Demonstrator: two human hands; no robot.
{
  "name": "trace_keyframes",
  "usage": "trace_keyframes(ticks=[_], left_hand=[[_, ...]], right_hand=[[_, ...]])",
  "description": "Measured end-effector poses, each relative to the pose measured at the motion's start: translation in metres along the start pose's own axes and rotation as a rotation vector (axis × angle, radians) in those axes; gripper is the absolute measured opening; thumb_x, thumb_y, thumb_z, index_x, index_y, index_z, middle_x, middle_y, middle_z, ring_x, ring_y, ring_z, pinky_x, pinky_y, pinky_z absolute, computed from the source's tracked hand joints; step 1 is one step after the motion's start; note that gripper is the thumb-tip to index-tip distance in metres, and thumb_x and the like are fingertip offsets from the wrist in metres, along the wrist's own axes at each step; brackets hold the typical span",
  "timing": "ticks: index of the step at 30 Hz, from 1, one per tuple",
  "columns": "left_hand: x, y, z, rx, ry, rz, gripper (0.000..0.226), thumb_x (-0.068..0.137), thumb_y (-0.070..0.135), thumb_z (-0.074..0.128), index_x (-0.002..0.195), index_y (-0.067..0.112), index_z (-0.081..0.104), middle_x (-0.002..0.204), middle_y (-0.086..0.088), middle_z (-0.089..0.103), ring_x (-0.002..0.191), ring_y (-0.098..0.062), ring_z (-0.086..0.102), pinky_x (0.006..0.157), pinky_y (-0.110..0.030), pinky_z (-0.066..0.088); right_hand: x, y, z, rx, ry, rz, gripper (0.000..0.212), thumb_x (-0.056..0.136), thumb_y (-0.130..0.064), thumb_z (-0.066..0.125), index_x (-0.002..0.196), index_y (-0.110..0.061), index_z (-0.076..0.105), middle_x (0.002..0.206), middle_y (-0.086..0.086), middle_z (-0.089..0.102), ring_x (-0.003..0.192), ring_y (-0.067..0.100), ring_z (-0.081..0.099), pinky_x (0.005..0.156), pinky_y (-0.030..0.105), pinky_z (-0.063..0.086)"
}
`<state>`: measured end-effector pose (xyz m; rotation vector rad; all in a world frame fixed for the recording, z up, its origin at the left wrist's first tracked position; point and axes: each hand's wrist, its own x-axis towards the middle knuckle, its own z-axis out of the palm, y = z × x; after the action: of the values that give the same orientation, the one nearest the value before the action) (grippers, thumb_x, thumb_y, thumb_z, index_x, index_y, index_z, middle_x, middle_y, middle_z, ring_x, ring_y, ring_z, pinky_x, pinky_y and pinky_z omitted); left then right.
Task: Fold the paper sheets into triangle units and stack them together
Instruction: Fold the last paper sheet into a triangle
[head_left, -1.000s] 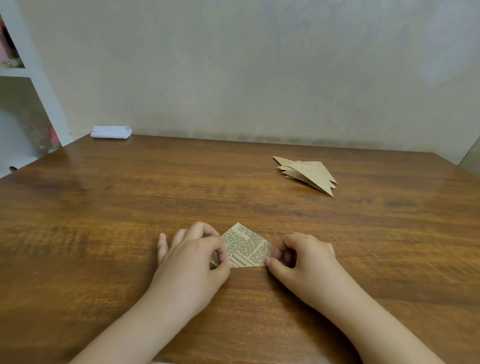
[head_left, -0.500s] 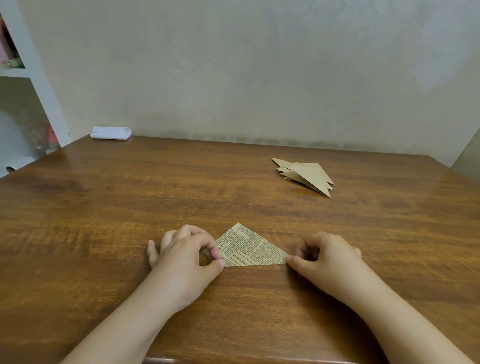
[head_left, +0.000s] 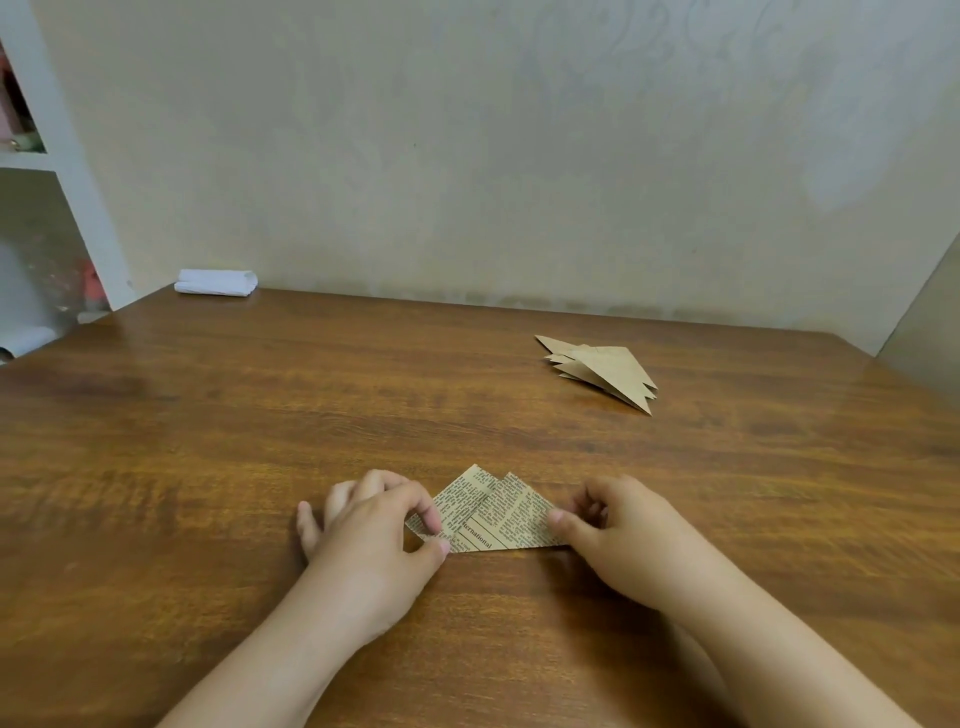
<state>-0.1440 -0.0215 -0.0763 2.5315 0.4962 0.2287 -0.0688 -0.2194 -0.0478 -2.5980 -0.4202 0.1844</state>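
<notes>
A newsprint-patterned paper (head_left: 488, 512) lies on the wooden table (head_left: 208, 441) near its front, folded into a triangle with two peaks at the top. My left hand (head_left: 371, 540) pinches its left corner between thumb and forefinger. My right hand (head_left: 618, 530) pinches the right corner, which is lifted and folded in over the triangle. A stack of plain brown folded triangle units (head_left: 602, 371) rests further back on the right, apart from both hands.
A folded white cloth or paper (head_left: 215, 283) lies at the table's far left corner by the wall. White shelving (head_left: 47, 171) stands to the left. The table's right edge runs close to a wall.
My right hand first drew away to the right, exposing the full triangle, then brought the right corner back in over it, giving a second peak. My left hand kept its pinch.
</notes>
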Motion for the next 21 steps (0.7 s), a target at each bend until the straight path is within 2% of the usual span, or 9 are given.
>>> trace_keyframes(ticks=[6,8,10,13,15,17,19,21], left_hand=[[-0.006,0.002,0.001,0.003,0.072,0.024,0.021,0.083,0.048,0.064,0.082,0.046,0.043,0.108,0.031,0.035,0.121,-0.003,0.028,0.118,-0.049,-0.001],[-0.008,0.003,-0.001,-0.042,0.079,0.049,0.029,0.080,0.046,0.068,0.090,0.052,0.041,0.107,0.034,0.030,0.121,-0.002,0.030,0.118,-0.048,0.004],[-0.004,0.005,-0.008,-0.151,0.072,0.096,0.046,0.075,0.042,0.074,0.098,0.058,0.038,0.110,0.036,0.024,0.123,-0.001,0.027,0.118,-0.044,0.012],[0.013,0.016,-0.028,-0.293,0.068,0.222,0.063,0.068,0.043,0.079,0.111,0.061,0.036,0.123,0.036,0.020,0.127,0.003,0.024,0.111,-0.029,0.023],[0.029,0.028,-0.042,-0.312,0.045,0.305,0.057,0.068,0.047,0.075,0.112,0.058,0.041,0.126,0.037,0.023,0.123,0.007,0.028,0.103,-0.022,0.024],[0.047,0.041,-0.050,-0.297,-0.009,0.361,0.036,0.072,0.046,0.073,0.103,0.050,0.056,0.120,0.035,0.042,0.116,0.008,0.040,0.098,-0.019,0.031],[0.061,0.052,-0.054,-0.305,-0.095,0.349,0.011,0.075,0.042,0.074,0.085,0.043,0.069,0.096,0.025,0.063,0.095,0.006,0.057,0.088,-0.024,0.046],[0.070,0.056,-0.050,-0.364,-0.158,0.289,0.005,0.077,0.037,0.076,0.074,0.039,0.072,0.078,0.016,0.069,0.077,0.000,0.063,0.077,-0.030,0.055]], right_hand=[[0.002,-0.005,0.001,0.313,0.057,0.027,0.020,0.077,-0.038,0.075,0.078,-0.027,0.059,0.080,-0.008,0.068,0.061,0.002,0.060,0.050,0.017,0.041],[0.004,-0.004,0.002,0.474,0.087,0.001,0.022,0.076,-0.025,0.079,0.084,-0.030,0.058,0.082,-0.006,0.071,0.068,0.009,0.065,0.060,0.022,0.049],[0.010,-0.004,0.000,0.647,0.073,-0.050,0.036,0.077,-0.010,0.078,0.095,-0.034,0.058,0.082,-0.003,0.073,0.074,0.016,0.070,0.073,0.033,0.055],[0.023,-0.004,-0.013,0.752,0.048,-0.172,0.055,0.075,-0.001,0.077,0.113,-0.035,0.057,0.080,0.002,0.074,0.075,0.014,0.069,0.078,0.032,0.055],[0.032,-0.004,-0.022,0.729,0.019,-0.257,0.060,0.075,-0.004,0.078,0.118,-0.039,0.055,0.083,0.002,0.074,0.079,0.014,0.070,0.079,0.026,0.056],[0.039,-0.006,-0.030,0.709,-0.016,-0.321,0.063,0.075,-0.008,0.078,0.121,-0.042,0.053,0.086,0.002,0.074,0.081,0.013,0.070,0.079,0.023,0.054],[0.046,-0.009,-0.034,0.739,-0.029,-0.359,0.065,0.075,-0.009,0.078,0.126,-0.039,0.051,0.086,0.002,0.074,0.081,0.014,0.070,0.079,0.023,0.055],[0.052,-0.011,-0.033,0.824,0.030,-0.364,0.065,0.073,-0.010,0.078,0.127,-0.034,0.052,0.082,0.002,0.074,0.079,0.013,0.069,0.075,0.021,0.054]])
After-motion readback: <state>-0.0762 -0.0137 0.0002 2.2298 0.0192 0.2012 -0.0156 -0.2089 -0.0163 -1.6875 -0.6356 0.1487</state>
